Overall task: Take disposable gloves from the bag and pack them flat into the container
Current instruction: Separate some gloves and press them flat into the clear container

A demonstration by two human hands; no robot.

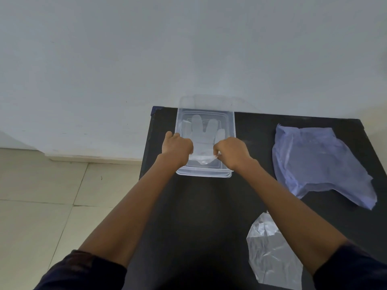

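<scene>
A clear plastic container [230,126] stands at the back of the black table [199,206]. Inside it a translucent disposable glove [202,132] lies spread flat, fingers pointing away from me. My left hand [177,148] pinches the glove's cuff at its left corner. My right hand [231,152] pinches the cuff at its right corner. Both hands hover over the container's near half. A crumpled clear bag [270,254] lies near the table's front right, partly behind my right forearm.
A wrinkled blue plastic sheet or bag [320,162] lies on the right side of the table. A white wall rises just behind the container. The table's left edge drops to a tiled floor [37,195].
</scene>
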